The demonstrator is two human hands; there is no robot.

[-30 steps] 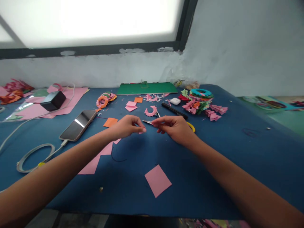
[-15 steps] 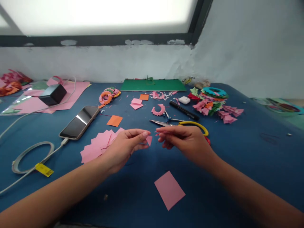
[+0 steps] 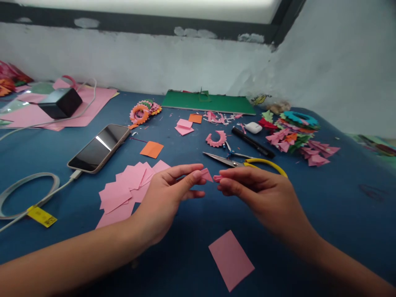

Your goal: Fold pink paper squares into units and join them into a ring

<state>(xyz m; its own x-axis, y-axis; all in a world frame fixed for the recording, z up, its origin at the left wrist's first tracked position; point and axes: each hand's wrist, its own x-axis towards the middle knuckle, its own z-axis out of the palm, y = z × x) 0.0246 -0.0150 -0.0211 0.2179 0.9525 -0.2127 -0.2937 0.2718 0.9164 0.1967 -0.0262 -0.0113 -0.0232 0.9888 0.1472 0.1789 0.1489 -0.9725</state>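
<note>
My left hand (image 3: 176, 194) pinches a small folded pink paper piece (image 3: 206, 175) whose pointed tip sticks out to the right. Just across from it, my right hand (image 3: 253, 187) grips another small pink folded piece (image 3: 218, 178) between thumb and fingers. A narrow gap separates the two pieces. Beside my left hand lies a fan of pink paper pieces (image 3: 116, 196). One pink rectangle (image 3: 231, 260) rests on the blue table below the hands. Scissors with yellow handles (image 3: 229, 160) lie behind my right hand, partly covered by it.
A phone (image 3: 99, 148) with a white cable and a black box (image 3: 61, 103) are at left. Orange squares (image 3: 151, 149), a pink toothed ring (image 3: 216, 139) and a black pen (image 3: 253, 142) lie beyond the hands. Folded paper pieces (image 3: 289, 136) are piled at right, near a green board (image 3: 210, 102).
The view has tilted down and shifted, so the table items appear displaced. Both hands still hold their pink pieces, and more of the left one's folded face shows.
</note>
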